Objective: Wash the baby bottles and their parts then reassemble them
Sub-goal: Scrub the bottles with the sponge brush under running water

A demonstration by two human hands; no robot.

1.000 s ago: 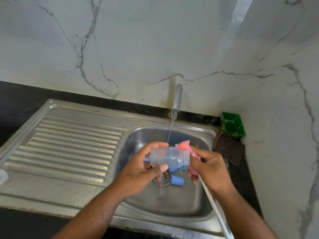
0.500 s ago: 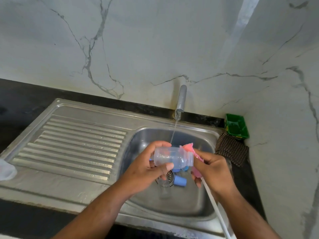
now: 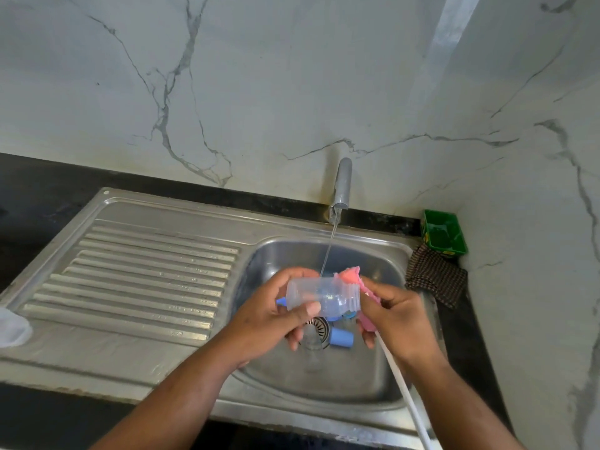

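A clear baby bottle (image 3: 324, 295) lies sideways over the sink basin (image 3: 383, 264), its threaded mouth pointing right. My left hand (image 3: 269, 315) grips it round the body. My right hand (image 3: 394, 319) holds a bottle brush by its white handle (image 3: 402, 388); the pink sponge head (image 3: 349, 274) sits at the bottle's mouth. A thin stream of water (image 3: 328, 251) falls from the tap (image 3: 342, 186) onto the bottle. In the basin below lie a blue cap (image 3: 341, 336), other blue parts partly hidden by the bottle, and a second clear piece (image 3: 312, 347) near the drain (image 3: 319, 326).
A ribbed steel draining board (image 3: 146, 277) stretches to the left, with a translucent object (image 3: 13, 326) at its left edge. A green tub (image 3: 443, 233) and a checked cloth (image 3: 435, 276) sit in the right corner by the marble wall. Black counter surrounds the sink.
The hands, bottle and brush stay in nearly the same position over the basin. The view has shifted slightly.
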